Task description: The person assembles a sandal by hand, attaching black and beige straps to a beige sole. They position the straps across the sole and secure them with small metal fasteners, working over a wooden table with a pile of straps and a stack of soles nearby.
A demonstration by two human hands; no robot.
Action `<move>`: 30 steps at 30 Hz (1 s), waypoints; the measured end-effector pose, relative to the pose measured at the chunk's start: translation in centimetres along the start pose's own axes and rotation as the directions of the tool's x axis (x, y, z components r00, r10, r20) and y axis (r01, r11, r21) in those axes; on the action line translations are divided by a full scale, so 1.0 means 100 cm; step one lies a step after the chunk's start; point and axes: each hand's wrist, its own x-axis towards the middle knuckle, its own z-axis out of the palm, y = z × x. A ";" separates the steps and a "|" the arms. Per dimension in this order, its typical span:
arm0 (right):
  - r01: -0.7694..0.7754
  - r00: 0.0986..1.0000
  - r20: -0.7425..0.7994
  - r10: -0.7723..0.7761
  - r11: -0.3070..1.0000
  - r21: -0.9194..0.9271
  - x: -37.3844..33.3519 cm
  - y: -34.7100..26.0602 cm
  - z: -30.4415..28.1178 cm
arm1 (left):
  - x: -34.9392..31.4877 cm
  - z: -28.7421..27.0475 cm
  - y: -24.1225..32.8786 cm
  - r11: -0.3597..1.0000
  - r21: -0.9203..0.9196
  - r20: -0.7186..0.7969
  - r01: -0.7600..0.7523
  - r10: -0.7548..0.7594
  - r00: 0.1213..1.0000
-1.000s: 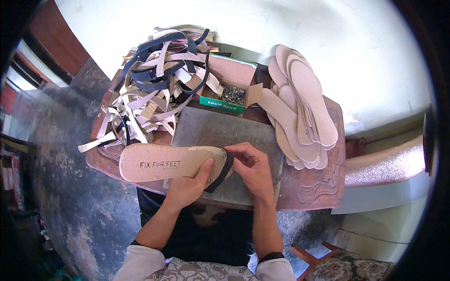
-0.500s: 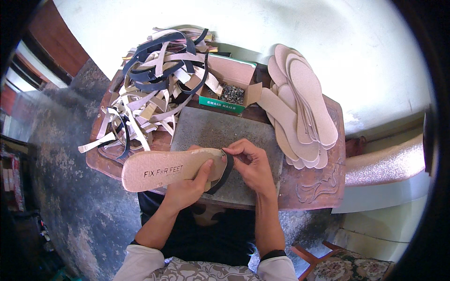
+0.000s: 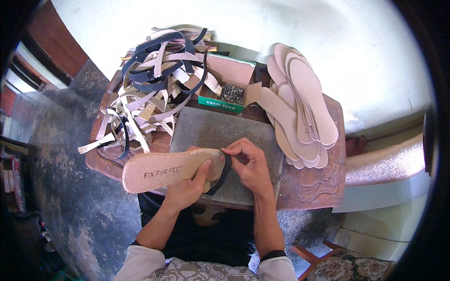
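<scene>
Insole, long, beige, round-ended, dark-lettered

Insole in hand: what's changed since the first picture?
The insole tilted: its left end dipped toward the person. Nothing newly grasped or released: left hand still grips it, right hand still on the strap. Box, strap pile, insole stack unmoved.

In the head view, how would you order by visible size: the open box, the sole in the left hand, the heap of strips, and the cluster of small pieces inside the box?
1. Heap of strips
2. Sole, though nearness to the camera may enlarge it
3. Open box
4. Cluster of small pieces
</scene>
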 end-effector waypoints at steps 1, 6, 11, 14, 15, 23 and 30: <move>0.004 1.000 0.004 -0.004 1.000 -0.007 0.000 0.000 0.000 | -0.001 0.000 -0.001 1.000 -0.001 -0.002 0.000 0.000 1.000; -0.018 1.000 -0.023 0.020 0.998 0.052 0.001 0.001 0.002 | -0.001 -0.003 -0.003 0.999 0.030 0.014 -0.012 0.012 1.000; -0.058 0.998 0.011 0.057 0.991 0.119 -0.001 -0.001 -0.002 | -0.006 0.000 0.002 0.992 -0.003 -0.014 0.129 -0.129 0.992; -0.149 0.989 0.052 0.142 0.973 0.178 0.001 -0.008 -0.005 | -0.003 -0.006 0.007 0.985 -0.076 0.024 0.153 -0.152 0.988; -0.188 0.982 0.068 0.179 0.963 0.191 0.002 -0.010 -0.006 | -0.001 -0.008 0.009 0.981 -0.108 0.038 0.160 -0.157 0.987; -0.134 0.991 0.053 0.125 0.969 0.208 -0.001 -0.004 -0.006 | 0.001 -0.007 0.008 0.977 -0.153 0.053 0.147 -0.141 0.989; -0.148 0.971 -0.169 0.170 0.980 0.133 -0.006 -0.014 0.002 | 0.009 -0.005 0.005 0.953 -0.249 -0.040 0.170 -0.186 0.982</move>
